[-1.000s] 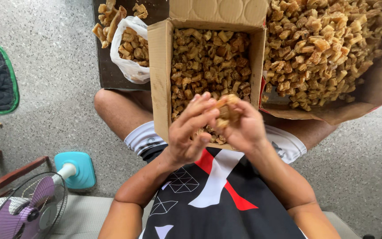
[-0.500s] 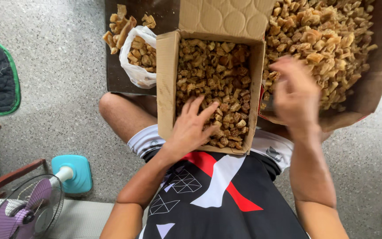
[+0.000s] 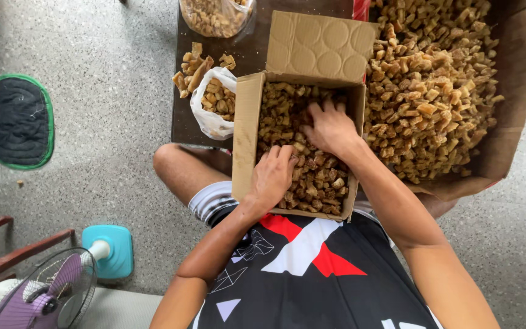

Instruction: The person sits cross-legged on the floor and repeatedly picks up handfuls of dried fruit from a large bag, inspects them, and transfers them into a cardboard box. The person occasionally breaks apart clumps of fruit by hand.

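Head view: hands [image 3: 273, 176] inside box [image 3: 243, 134].

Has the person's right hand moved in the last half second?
Yes. The right hand was hovering over the big pile of brown chunks; it has swung left and now rests on the chunks inside the cardboard box, beside the left hand.

Bright, even daylight, soft shadows, sharp w/ slight wide-angle edge distortion.
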